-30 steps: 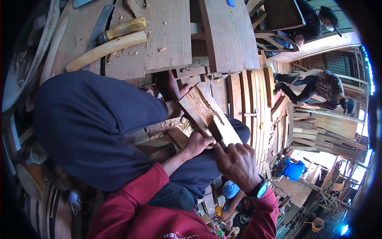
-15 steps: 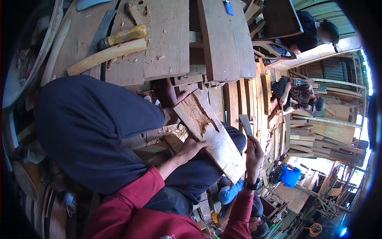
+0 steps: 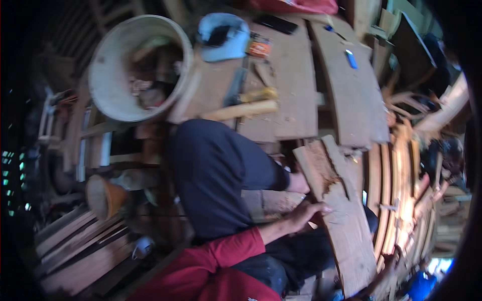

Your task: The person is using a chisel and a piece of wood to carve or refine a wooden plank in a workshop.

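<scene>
My left hand (image 3: 307,213) grips the near edge of a long wooden board (image 3: 346,241), thumb on its upper face. The board slants over my legs, and a rough, carved-out hollow with splintered wood marks its far end. To the right of the board, my right hand (image 3: 394,258) is dark and smeared by motion. It appears closed around a chisel, whose blade (image 3: 389,206) shows faintly beyond it.
On the plank bench (image 3: 296,100) lie a yellow-handled tool (image 3: 258,94), a curved wooden piece (image 3: 241,111), a blue lighter (image 3: 351,59), a dark phone (image 3: 276,23) and a light-blue cap (image 3: 223,37). A white bucket (image 3: 100,75) stands left. Stacked timber (image 3: 391,190) lies right.
The view has swung left, bringing the bucket, cap and phone into sight. My left hand still holds the board; my right hand is now near the lower right edge and blurred.
</scene>
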{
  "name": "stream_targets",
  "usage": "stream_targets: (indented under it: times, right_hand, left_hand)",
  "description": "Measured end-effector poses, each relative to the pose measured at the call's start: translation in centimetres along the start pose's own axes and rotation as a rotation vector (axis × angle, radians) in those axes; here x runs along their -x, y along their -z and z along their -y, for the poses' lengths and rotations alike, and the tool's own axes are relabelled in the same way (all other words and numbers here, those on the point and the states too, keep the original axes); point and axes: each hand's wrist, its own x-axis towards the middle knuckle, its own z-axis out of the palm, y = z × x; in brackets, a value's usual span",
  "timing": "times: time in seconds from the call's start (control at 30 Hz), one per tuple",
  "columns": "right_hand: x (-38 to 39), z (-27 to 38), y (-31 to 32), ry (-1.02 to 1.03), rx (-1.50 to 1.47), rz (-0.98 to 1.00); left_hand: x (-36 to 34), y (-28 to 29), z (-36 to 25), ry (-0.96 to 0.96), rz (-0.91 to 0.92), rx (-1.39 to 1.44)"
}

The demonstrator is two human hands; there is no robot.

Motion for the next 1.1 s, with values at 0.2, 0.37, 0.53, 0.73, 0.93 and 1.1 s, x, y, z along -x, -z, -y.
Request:
stream_targets:
  times: [0.2,0.37,0.53,0.73,0.93,1.1]
  right_hand:
    - [-4.1,-4.4,-3.6,-0.116,-0.168,0.105]
    - [-1.5,2.3,-13.0,0.058,-0.031,0.165]
    - [-0.8,4.3,-17.7,0.116,-0.048,0.233]
    - [-0.6,3.4,-22.2,0.115,-0.112,0.296]
    - [-3.3,-9.6,-29.9,-0.027,-0.308,0.188]
    - [0.1,-8.9,-28.0,-0.058,-0.219,0.285]
  left_hand:
    - [6.1,1.7,-12.2,-0.114,-0.162,0.137]
    - [13.2,1.5,-20.7,-0.241,-0.365,0.146]
    - [20.2,2.5,-24.2,-0.443,-0.46,0.159]
    - [25.8,3.7,-24.9,-0.615,-0.748,0.105]
    - [35.3,9.9,-25.7,-0.734,-1.058,-0.008]
    - [41.2,16.3,-27.6,-0.831,-1.201,0.013]
